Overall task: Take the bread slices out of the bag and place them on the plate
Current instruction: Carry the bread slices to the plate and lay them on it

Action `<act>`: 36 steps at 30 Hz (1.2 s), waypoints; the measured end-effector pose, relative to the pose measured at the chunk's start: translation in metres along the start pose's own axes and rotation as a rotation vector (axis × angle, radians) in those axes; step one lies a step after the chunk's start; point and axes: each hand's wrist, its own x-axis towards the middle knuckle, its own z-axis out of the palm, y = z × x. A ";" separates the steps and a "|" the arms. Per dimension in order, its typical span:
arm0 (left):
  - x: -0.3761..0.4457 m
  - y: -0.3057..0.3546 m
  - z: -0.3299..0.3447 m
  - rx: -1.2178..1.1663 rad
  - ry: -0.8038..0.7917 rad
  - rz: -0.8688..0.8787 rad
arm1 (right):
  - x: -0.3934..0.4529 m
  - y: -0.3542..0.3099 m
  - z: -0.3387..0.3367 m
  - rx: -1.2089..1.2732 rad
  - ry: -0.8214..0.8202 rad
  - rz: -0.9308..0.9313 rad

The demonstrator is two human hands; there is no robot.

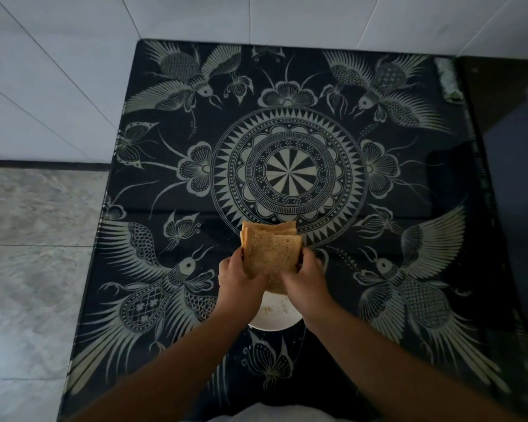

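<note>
I hold one stack of bread slices between my left hand and right hand, each grip closed on a side; I count at least three edges. The stack tilts, top edge away from me, above one white plate on the patterned tabletop.

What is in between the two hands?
A stack of bread slices sits between the left hand and the right hand, squeezed from both sides above the white plate. The head camera shows it.
</note>
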 end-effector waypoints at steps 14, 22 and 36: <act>-0.011 -0.016 -0.004 0.038 -0.056 0.074 | -0.005 0.011 -0.004 -0.015 -0.030 -0.023; -0.017 -0.020 -0.007 0.021 -0.033 0.085 | -0.013 0.018 0.000 -0.067 0.081 -0.099; -0.035 -0.032 -0.013 0.083 -0.108 0.057 | -0.034 0.036 0.000 -0.223 -0.009 -0.190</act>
